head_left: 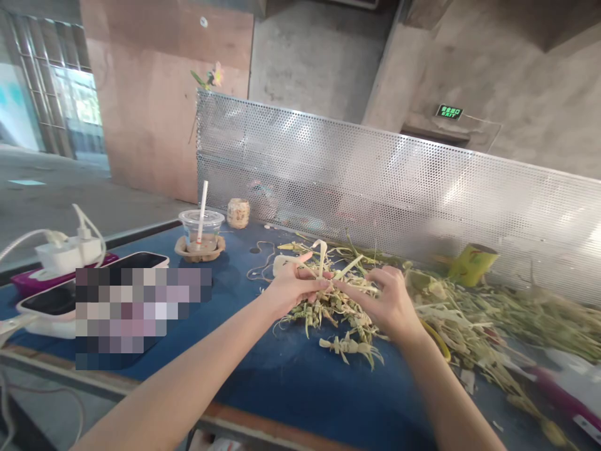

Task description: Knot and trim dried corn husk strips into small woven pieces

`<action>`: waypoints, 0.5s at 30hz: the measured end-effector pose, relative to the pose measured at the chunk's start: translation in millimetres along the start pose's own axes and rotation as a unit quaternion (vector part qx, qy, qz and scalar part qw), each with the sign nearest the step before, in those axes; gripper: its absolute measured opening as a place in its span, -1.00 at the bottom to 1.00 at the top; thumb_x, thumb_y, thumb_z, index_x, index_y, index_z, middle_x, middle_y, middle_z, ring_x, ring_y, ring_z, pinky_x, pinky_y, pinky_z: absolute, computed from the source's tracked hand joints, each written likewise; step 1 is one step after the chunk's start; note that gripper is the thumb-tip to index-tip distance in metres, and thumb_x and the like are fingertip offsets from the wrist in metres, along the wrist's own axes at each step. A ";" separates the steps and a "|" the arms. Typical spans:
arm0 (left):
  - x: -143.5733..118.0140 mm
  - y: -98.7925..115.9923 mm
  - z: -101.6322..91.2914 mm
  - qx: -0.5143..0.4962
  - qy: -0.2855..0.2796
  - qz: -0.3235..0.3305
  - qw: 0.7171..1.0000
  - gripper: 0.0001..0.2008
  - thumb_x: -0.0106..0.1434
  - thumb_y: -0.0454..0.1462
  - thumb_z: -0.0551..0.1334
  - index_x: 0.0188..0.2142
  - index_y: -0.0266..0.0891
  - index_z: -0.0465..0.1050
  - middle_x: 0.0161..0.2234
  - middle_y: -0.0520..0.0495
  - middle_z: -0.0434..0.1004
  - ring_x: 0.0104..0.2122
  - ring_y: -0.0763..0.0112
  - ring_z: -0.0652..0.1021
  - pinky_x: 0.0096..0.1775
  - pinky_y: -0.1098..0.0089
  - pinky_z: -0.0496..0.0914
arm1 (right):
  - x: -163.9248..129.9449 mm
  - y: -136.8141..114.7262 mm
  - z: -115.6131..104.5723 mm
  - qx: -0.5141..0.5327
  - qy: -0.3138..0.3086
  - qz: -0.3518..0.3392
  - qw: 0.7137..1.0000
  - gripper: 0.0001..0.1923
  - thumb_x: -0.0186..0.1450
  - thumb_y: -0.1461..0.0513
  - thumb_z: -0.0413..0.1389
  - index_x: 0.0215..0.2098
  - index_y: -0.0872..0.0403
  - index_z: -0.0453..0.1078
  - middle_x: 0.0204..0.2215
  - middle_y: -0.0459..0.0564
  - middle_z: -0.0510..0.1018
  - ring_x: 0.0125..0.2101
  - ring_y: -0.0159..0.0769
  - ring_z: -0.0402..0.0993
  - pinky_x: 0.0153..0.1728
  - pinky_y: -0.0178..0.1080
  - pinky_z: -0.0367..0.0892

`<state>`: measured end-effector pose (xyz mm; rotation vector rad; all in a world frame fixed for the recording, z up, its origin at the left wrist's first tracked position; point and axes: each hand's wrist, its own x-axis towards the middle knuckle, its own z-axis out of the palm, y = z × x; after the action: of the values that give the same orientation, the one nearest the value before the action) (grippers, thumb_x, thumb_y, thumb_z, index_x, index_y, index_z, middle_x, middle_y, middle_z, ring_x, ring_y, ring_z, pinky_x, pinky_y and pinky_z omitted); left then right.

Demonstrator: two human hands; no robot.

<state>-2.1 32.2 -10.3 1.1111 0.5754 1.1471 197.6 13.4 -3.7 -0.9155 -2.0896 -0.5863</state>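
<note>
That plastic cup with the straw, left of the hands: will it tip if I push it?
Probably somewhat. The plastic cup looks nearly empty, so likely light. Its tall straw adds little weight. It sits in a brown holder, which may steady it.

Single head-worn view, facing forward and down, close over the blue table (291,382), perforated screen (375,181) behind

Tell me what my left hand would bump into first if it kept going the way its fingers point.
Probably the right hand: the left hand points straight at it across the pale woven straw strips both pinch, fingertips nearly touching, though depth is unclear.
</note>
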 end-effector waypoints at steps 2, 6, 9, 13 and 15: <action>-1.5 4.0 1.8 -0.043 0.018 -0.032 0.998 -0.03 -0.05 -0.50 0.32 0.22 -0.38 -0.27 -0.65 0.00 0.45 -0.58 0.43 0.45 -0.65 0.51 0.19 | 0.7 2.4 -2.5 -0.040 0.002 -0.056 0.998 -0.65 0.22 0.37 -0.02 -0.23 -0.19 0.46 -0.32 0.01 0.37 -0.29 -0.27 0.26 -0.22 -0.17 0.22; -3.8 9.5 2.5 -0.051 0.017 -0.073 0.996 -0.10 -0.05 -0.53 0.30 0.21 -0.48 -0.18 -0.80 0.14 0.24 -0.64 0.47 0.41 -0.68 0.53 0.16 | 2.1 8.9 -4.5 0.048 -0.052 -0.100 0.993 -0.50 0.25 0.45 -0.19 -0.03 -0.15 0.32 -0.24 -0.01 0.42 -0.27 -0.32 0.31 -0.25 -0.20 0.29; -3.6 11.7 1.6 -0.026 0.017 -0.087 0.996 -0.13 0.00 -0.54 0.27 0.20 -0.53 -0.21 -0.80 0.18 0.22 -0.74 0.60 0.28 -0.67 0.54 0.18 | 2.5 11.5 -2.9 0.136 -0.105 -0.079 0.982 -0.49 0.26 0.45 -0.24 0.06 -0.08 0.21 -0.17 0.00 0.42 -0.17 -0.34 0.34 -0.20 -0.24 0.34; -1.9 11.2 0.6 -0.020 0.028 -0.077 0.996 -0.19 0.03 -0.54 0.24 0.19 -0.56 -0.20 -0.80 0.20 0.21 -0.74 0.62 0.26 -0.67 0.55 0.19 | 3.9 6.6 -0.4 0.094 -0.141 -0.107 0.980 -0.60 0.28 0.33 -0.10 0.08 -0.03 0.20 -0.25 0.01 0.44 -0.26 -0.35 0.37 -0.24 -0.27 0.34; -1.5 9.6 0.3 -0.014 0.027 -0.077 0.997 -0.16 0.01 -0.52 0.27 0.19 -0.58 -0.19 -0.77 0.15 0.28 -0.73 0.61 0.29 -0.68 0.54 0.19 | 5.5 0.9 -0.7 0.036 -0.118 -0.125 0.984 -0.65 0.28 0.30 -0.06 0.02 0.01 0.28 -0.41 -0.01 0.42 -0.38 -0.35 0.35 -0.33 -0.28 0.33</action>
<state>-6.4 30.8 -1.7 0.9978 0.6726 1.0510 196.1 15.8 1.2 -0.7145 -2.4466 -0.5481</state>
